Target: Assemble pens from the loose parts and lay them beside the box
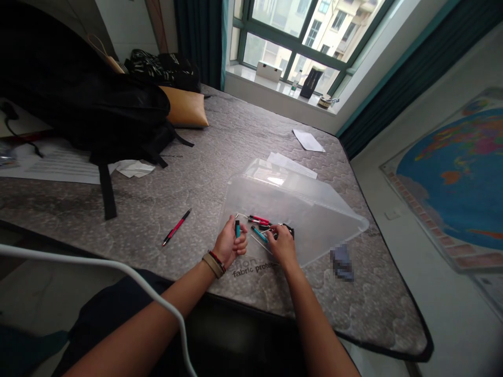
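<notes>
My left hand (230,243) is closed around a short teal stick with a dark end (238,229); whether it is a pen or a lighter I cannot tell. My right hand (282,245) reaches down among the pens, fingertips drawn together; what they pinch is hidden. Just left of those fingers lies a second teal piece (259,234). Several red-and-black pens (258,219) are grouped behind it, with a black object (290,229) partly covered by the right hand. All this lies at a clear plastic container (322,220), which appears tipped on its side.
A separate red pen (176,227) lies left of my hands on the quilted mattress (212,152). A black backpack (129,104) and a tan pouch (186,107) are at the back left. Papers (308,140) lie behind the container. A white cable (129,272) crosses the near left.
</notes>
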`<state>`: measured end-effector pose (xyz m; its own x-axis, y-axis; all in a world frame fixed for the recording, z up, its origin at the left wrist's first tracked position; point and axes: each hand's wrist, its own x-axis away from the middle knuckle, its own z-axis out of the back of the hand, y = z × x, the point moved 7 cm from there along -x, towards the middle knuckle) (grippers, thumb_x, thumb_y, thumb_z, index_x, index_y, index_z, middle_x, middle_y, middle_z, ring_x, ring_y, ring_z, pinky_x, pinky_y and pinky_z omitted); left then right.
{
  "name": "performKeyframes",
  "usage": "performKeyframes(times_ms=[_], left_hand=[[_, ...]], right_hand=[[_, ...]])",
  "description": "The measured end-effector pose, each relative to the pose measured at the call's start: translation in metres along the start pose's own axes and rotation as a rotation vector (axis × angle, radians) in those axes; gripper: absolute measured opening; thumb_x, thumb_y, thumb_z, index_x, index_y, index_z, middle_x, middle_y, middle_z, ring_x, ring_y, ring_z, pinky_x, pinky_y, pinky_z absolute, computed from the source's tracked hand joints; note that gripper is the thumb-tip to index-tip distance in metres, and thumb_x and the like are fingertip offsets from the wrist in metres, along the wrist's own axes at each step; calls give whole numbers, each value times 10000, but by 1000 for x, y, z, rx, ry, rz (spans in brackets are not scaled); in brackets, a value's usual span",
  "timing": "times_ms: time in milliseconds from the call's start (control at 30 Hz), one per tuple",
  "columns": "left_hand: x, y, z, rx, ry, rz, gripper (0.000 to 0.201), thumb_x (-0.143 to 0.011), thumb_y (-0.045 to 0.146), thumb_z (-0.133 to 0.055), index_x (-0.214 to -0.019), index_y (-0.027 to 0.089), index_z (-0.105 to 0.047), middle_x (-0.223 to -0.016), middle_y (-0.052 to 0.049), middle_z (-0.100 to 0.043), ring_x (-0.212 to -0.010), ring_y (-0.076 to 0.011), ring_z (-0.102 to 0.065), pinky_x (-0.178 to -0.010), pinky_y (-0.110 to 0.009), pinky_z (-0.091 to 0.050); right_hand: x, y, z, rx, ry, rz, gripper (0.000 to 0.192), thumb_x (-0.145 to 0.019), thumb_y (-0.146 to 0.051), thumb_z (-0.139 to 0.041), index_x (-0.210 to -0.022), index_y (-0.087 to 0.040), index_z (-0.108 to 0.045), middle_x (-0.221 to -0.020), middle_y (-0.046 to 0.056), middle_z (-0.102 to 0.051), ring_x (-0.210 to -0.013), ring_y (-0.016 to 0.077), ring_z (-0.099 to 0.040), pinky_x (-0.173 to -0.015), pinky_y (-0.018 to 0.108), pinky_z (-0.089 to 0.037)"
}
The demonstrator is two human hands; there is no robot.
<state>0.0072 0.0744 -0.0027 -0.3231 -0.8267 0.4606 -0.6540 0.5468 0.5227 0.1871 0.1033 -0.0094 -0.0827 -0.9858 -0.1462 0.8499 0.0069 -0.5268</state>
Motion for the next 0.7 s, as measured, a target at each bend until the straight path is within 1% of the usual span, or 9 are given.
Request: performKeyframes(times_ms=[67, 167, 233, 300, 367, 500, 567, 600, 700], left_hand=[[0, -2, 4, -15, 55, -7, 480, -951, 545, -301, -693, 184, -487, -397, 98, -210, -316, -53, -134, -350, -166, -137], [-1, -7, 8, -52, 99, 12, 428, -956, 487, -328, -692, 185, -479, -396, 96, -231, -313, -52, -153, -350, -163, -143], [-1, -9, 9, -74, 101, 15, 397, -950, 467, -349, -708, 184, -486, -406, 92, -269, -317, -52, -179, -352, -162, -173], [-1, -10, 9, -92, 98, 5, 370, -941, 457, -365, -732, 181, -497, -426, 87, -314, -321, -48, -195, -355, -161, -197], [-1, -12, 9, -103, 92, 7, 345, -933, 442, -373, -758, 178, -509, -448, 83, -343, -323, -44, -197, -353, -157, -193], [-1, -13, 10, -102, 72, 13, 263, -904, 400, -419, -812, 178, -527, -486, 83, -361, -327, -38, -204, -349, -145, -171], [0, -10, 9, -73, 53, 0, 261, -901, 402, -421, -821, 179, -531, -494, 80, -366, -329, -40, -211, -347, -143, -179], [2, -8, 8, -41, 27, -6, 294, -909, 425, -404, -801, 180, -525, -484, 80, -347, -326, -43, -203, -342, -144, -174], [8, -3, -4, 69, -121, 16, 490, -919, 582, -315, -663, 189, -454, -441, 83, -236, -320, -53, -157, -326, -154, -141]], right_hand=[[-1, 3, 4, -28, 21, -26, 180, -864, -296, -543, -936, -189, -670, -911, 64, -651, -851, 192, -600, -789, 281, -427], [-2, 10, 12, -68, 59, -72, 209, -888, -303, -503, -939, -185, -669, -893, 57, -666, -841, 188, -606, -781, 278, -425], [-2, 15, 11, -57, 15, -103, 208, -887, -307, -510, -951, -193, -671, -869, 45, -669, -815, 185, -608, -760, 276, -424], [-1, 17, 5, -10, -76, -114, 177, -863, -295, -551, -938, -197, -678, -833, 35, -661, -790, 182, -605, -736, 271, -419], [1, 16, 0, 44, -131, -94, 148, -840, -277, -585, -919, -199, -683, -838, 33, -648, -796, 178, -598, -736, 267, -417], [4, 4, -2, 49, -91, -6, 141, -831, -249, -594, -928, -209, -690, -949, 46, -632, -855, 172, -589, -787, 270, -424], [5, -5, -4, -24, -87, 54, 148, -849, -242, -568, -921, -210, -694, -967, 46, -634, -863, 169, -591, -808, 274, -429], [6, -10, -4, -74, -88, 80, 160, -866, -247, -547, -919, -210, -694, -961, 44, -639, -851, 166, -592, -808, 274, -433], [8, -16, -1, -203, -64, 108, 208, -904, -273, -493, -934, -203, -686, -930, 36, -656, -766, 155, -589, -758, 267, -447]])
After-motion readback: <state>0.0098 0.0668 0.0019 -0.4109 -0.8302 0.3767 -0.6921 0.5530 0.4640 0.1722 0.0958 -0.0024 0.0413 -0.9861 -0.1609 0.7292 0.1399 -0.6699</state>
